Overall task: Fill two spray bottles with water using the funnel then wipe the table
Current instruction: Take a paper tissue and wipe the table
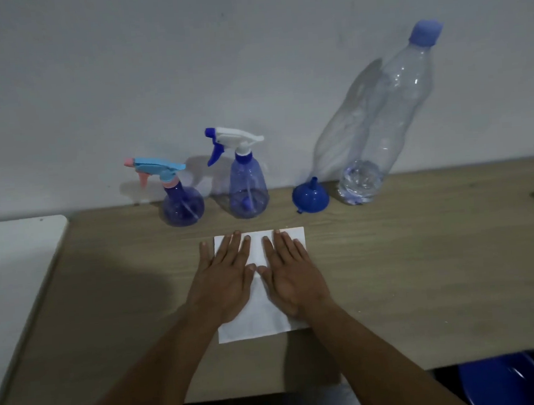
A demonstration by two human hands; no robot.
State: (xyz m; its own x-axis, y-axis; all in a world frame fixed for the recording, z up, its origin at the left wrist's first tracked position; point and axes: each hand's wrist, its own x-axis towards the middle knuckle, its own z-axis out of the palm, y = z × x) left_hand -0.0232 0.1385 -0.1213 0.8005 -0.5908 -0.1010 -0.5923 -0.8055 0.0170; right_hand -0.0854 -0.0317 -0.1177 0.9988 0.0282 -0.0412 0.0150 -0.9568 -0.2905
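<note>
The left hand [224, 279] and right hand [292, 274] lie flat on the white cloth [262, 317], fingers straight and a little apart. The round spray bottle [183, 209] stands at 11 o'clock, the tall spray bottle [248, 191] at 12, the funnel [310, 197] at 1.

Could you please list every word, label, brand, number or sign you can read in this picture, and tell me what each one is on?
None: no text can be read anywhere in this view.
The round spray bottle, the taller spray bottle, the blue funnel and the large clear bottle show no label or print.
The white sheet under the left hand and the right hand is plain.
</note>
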